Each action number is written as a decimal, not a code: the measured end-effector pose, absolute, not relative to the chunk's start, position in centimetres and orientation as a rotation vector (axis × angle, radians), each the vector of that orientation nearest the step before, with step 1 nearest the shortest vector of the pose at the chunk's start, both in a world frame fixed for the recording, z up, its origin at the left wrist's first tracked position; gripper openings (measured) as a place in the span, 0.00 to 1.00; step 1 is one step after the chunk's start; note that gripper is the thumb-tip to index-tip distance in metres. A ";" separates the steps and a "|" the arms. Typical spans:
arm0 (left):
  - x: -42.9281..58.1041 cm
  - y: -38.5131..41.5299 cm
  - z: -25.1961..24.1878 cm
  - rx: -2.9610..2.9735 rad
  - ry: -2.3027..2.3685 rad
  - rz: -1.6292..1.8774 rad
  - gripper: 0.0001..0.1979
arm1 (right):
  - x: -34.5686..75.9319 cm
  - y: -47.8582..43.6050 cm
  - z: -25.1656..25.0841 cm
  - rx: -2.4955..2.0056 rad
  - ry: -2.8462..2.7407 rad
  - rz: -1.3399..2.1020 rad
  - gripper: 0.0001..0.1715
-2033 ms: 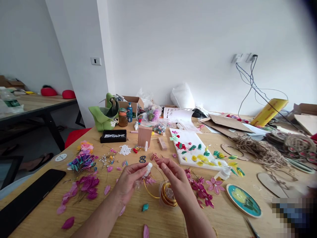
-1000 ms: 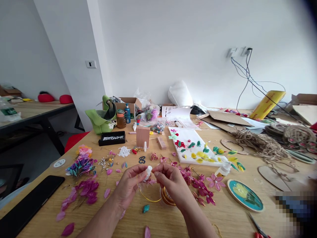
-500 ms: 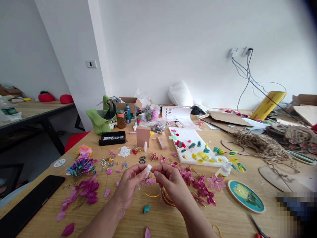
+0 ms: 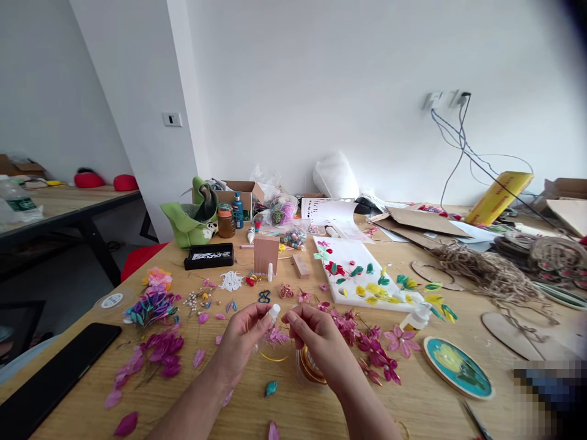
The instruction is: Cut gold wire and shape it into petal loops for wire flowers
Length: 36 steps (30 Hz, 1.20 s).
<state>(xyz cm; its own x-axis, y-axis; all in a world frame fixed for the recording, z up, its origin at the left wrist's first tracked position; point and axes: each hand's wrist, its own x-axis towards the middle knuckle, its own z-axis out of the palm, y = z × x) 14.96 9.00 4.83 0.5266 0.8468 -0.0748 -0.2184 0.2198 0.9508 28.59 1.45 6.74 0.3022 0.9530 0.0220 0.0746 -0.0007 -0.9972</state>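
Observation:
My left hand (image 4: 239, 337) is closed around a small white cylinder, like a bottle cap (image 4: 274, 311). A thin yellow wire (image 4: 273, 359) loops down from the same hand. Just to the right, my right hand (image 4: 317, 335) pinches thumb and forefinger together; whatever is between them is too small to make out. Partly hidden under that hand sits a clear round tub with gold wire coils (image 4: 306, 370). Pink petal flowers (image 4: 279, 335) show between the hands, and a teal leaf-like piece (image 4: 271, 388) lies in front. Magenta flowers (image 4: 373, 351) spread right of my right hand.
On the left lie a black phone-like slab (image 4: 59, 373) and purple petals (image 4: 165, 351). A white foam board (image 4: 353, 250) bears leaves and petals. Right are a glue bottle (image 4: 416, 318), an oval hoop (image 4: 458, 368) and scissors (image 4: 477, 420). A wooden block (image 4: 266, 253) stands ahead.
The hands barely move, the fingers still close together. The yellow wire loop has shifted slightly and looks shorter on its right side. The view has moved a little.

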 end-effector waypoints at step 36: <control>14.4 9.6 5.6 1.483 0.600 0.847 0.12 | 28.9 1.4 6.2 -1.401 -1.065 1.013 0.11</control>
